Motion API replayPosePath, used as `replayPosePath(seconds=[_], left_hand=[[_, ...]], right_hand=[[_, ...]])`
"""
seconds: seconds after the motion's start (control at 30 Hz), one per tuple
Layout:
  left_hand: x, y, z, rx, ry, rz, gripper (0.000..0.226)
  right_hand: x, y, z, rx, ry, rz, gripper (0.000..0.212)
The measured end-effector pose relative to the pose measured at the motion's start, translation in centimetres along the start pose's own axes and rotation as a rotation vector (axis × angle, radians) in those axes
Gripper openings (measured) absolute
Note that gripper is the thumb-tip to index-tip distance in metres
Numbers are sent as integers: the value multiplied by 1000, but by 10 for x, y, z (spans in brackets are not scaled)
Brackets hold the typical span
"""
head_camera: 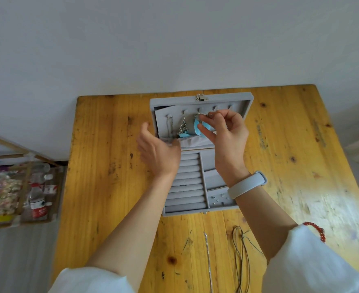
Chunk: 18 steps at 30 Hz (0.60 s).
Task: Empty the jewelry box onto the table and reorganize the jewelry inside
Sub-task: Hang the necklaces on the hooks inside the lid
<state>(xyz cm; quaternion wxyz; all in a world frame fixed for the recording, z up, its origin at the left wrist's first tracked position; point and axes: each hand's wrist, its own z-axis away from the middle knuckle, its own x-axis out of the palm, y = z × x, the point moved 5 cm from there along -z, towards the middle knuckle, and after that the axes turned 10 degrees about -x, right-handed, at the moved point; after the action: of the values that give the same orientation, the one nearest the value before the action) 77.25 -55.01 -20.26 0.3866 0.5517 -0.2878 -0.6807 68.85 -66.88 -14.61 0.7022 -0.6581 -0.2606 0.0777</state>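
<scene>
A grey jewelry box (pixel 250 98) lies open on the wooden table (pixel 111 166). Its raised lid has hooks with a thin chain (pixel 170 125) and a silver chain with a blue pendant (pixel 183 129) hanging from them. My right hand (pixel 227 136) is raised in front of the lid and pinches a silver chain (pixel 206 115) with a light blue piece (pixel 196 126) near a hook. My left hand (pixel 157 151) hovers with relaxed fingers at the lid's lower left, holding nothing. The base shows grey ring rolls (pixel 185 182) and small studs (pixel 217 198) in a corner compartment.
A silver chain (pixel 208 261) and a brown cord necklace (pixel 241 256) lie on the table in front of the box. A rack with bottles (pixel 37 199) and clutter stands left of the table. A white wall is behind.
</scene>
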Motion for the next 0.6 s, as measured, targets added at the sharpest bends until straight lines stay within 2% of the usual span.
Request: replayPosePath(seconds=[0.13,0.27,0.37,0.47,0.6], left_hand=[[-9,4,7,278,173,-104,46],[-8,-3,17,566,189,-347,25],[-4,-10,18,616,126,-502,26],[-8,-11,21,659,97,-562,26],[-15,-11,27,828,95,-620,27]], right_hand=[[0,0,0,-1,-19,-3,15],[-1,0,-2,-23,-30,34,15],[1,-1,0,-27,-40,31,16],[2,-2,1,-27,-50,12,16],[2,0,1,-1,-36,32,16]])
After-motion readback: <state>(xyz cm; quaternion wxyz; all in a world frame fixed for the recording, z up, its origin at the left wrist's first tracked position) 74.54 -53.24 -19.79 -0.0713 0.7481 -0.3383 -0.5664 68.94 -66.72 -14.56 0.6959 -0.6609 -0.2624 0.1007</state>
